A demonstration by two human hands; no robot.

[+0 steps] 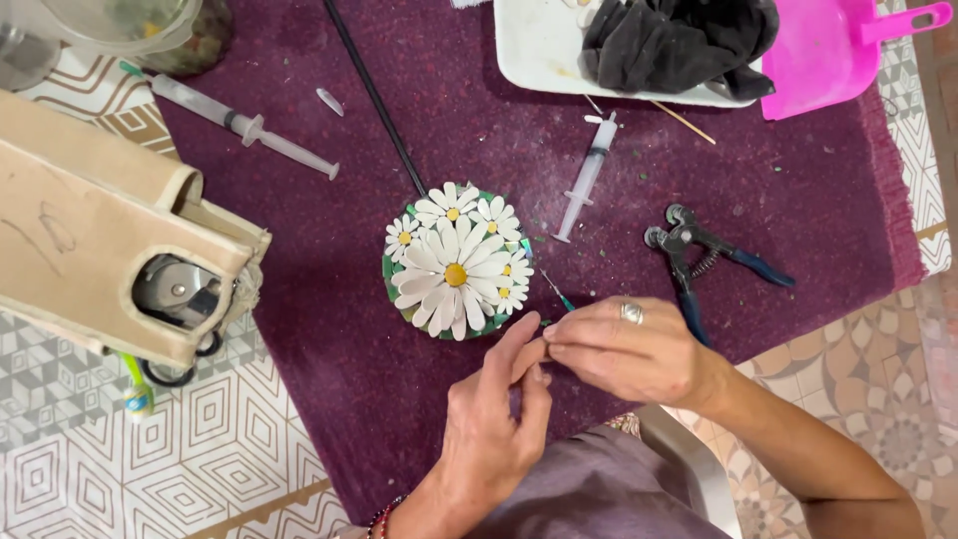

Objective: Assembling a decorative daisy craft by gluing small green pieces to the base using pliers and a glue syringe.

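**Two hands meet over a small piece beside the daisy mosaic**

In the lower middle of the frame, the left hand (pixel 494 429) and the right hand (pixel 624 349) come together with fingertips touching. Between them they pinch something very small; it is too little to tell what it is, perhaps a small chip. The grip of both hands is closed on this piece, the left thumb and forefinger from below, the right fingers from the right side. The right hand wears a ring (pixel 631 312).

The round daisy mosaic (pixel 457 262) lies flat on the purple cloth (pixel 399 399), near the centre of the frame. From the point where the fingers meet, the mosaic lies up and to the left, near but not touching. Both hands are about equally near; the right fingertips point toward its lower right edge. A thin tool with a green tip (pixel 559 292) lies between the mosaic and the right hand, slanting from upper left to lower right.

To the right, the nippers with blue handles (pixel 699 255) rest on the cloth, their long axis slanting, one handle passing under the right hand. A syringe (pixel 589 177) lies above, almost upright in the frame, and a second syringe (pixel 239 125) is at the upper left. A white tray (pixel 539 50) with a dark cloth (pixel 679 40) and a pink dustpan (pixel 828 50) are at the top.
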